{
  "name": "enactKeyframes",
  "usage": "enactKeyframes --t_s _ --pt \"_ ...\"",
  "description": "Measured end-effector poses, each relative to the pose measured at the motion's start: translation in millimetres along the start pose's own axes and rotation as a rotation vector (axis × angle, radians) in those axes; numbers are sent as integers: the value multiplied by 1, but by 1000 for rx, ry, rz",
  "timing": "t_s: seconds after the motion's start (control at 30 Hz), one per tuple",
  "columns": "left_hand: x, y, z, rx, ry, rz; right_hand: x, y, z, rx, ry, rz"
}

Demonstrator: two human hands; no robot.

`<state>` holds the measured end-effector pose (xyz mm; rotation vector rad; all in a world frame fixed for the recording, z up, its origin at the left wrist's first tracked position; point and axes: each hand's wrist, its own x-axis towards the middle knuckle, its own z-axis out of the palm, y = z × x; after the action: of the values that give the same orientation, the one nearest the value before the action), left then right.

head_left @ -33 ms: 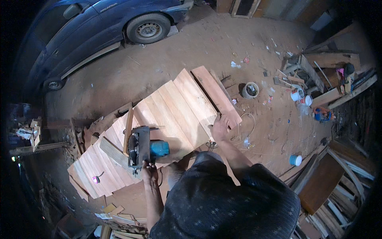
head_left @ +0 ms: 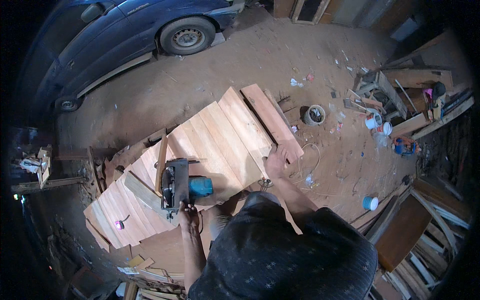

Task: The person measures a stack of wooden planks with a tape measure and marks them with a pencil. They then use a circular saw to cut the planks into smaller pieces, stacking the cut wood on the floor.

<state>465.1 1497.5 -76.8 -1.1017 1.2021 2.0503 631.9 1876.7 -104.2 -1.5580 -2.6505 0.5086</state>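
My left hand [head_left: 188,216] grips the near end of a teal-and-black circular saw [head_left: 199,187], which lies on its side on a row of pale wooden planks [head_left: 212,140] beside an upright narrow batten [head_left: 163,155]. My right hand [head_left: 275,162] rests with slightly bent, parted fingers on the planks' right end, next to a separate reddish board [head_left: 267,112]. A grey board [head_left: 142,192] lies under the saw's left side. A small glowing pink item [head_left: 120,224] sits on the left planks.
A blue car [head_left: 100,45] stands at upper left. A bucket [head_left: 314,115], a cable [head_left: 312,150] and scrap wood [head_left: 392,100] are on the dirt floor at right. A teal-banded container [head_left: 370,203] sits near stacked boards [head_left: 405,230]. More offcuts [head_left: 145,265] lie at lower left.
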Motion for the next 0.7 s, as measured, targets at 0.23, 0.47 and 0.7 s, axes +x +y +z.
enactKeyframes --t_s 0.23,0.47,0.7 --pt "-19 -28 27 7 6 57 -37 -63 18 195 -347 -155" --pt "-26 -24 25 93 -58 40 -45 -69 36 106 -195 -398" --pt "-49 -13 4 103 -34 82 -66 -100 51 415 -395 -580"
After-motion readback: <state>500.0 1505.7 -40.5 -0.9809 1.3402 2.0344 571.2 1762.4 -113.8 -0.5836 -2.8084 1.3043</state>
